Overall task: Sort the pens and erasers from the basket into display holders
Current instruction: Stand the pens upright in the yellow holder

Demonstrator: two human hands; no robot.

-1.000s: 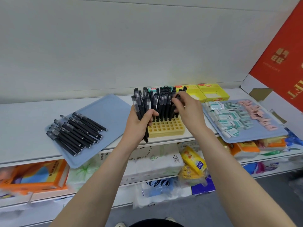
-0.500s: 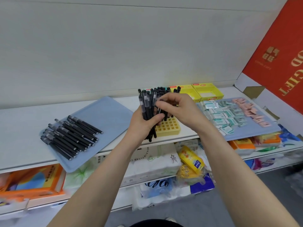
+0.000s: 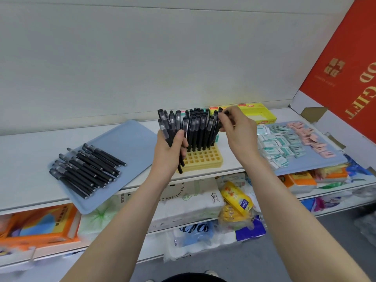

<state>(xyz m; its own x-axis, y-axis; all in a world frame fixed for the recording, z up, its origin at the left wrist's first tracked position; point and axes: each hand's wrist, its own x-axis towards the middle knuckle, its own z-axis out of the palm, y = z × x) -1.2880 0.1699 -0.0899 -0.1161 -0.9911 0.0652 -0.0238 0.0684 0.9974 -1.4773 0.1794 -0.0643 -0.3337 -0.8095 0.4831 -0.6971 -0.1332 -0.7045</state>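
**Desk:** Head view: where are your hands?

**Operator:** My left hand [image 3: 169, 151] is wrapped round a bundle of black pens [image 3: 172, 124], held upright just in front of the yellow holder [image 3: 203, 159]. My right hand [image 3: 238, 133] is raised to the right of it, with the fingertips pinching the cap end of one pen [image 3: 219, 117].

**Desk:** Is that pen seated?

**Operator:** I cannot tell. Its lower end is hidden behind the standing pens [image 3: 200, 129], which fill the holder's rear rows between my hands. The front rows show open slots.

**Desk:** And the rest?

**Operator:** Left of my left hand, loose pens [image 3: 89, 169] lie on a blue tray [image 3: 126, 139] on the shelf [image 3: 24, 151]. Right of my right hand, erasers [image 3: 284, 143] in green-white and pink wrappers lie on a second blue tray [image 3: 329, 159]. Yellow boxes [image 3: 259, 116] sit beyond my right hand, near the wall.
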